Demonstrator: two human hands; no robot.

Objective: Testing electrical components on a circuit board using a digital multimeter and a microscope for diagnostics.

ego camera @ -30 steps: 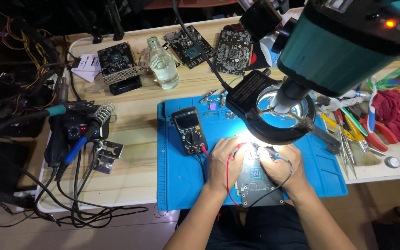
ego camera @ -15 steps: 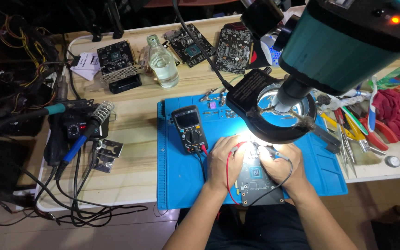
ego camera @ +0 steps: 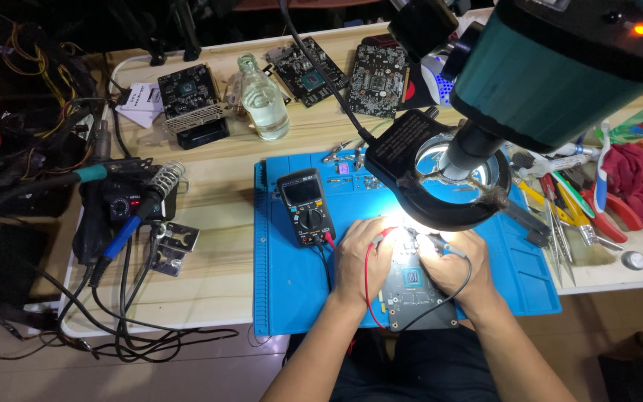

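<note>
Hands worked under the ring light of the stereo microscope, both over a dark circuit board that lay flat on the blue silicone mat, at its near edge. Left hand rested on the board's left side, fingers curled, pinching the red probe lead – the tip itself washed out by glare. Right hand was closed round the black probe, its cable looping toward the near edge of the board. Both leads ran to the multimeter, just left of the hands on the mat.

Judged: board stiff, light, fragile on its populated face – best held by the bare edges, not the chip at centre. Far side of the bench: clear bottle and further circuit boards. Soldering station stood well to the left.
</note>
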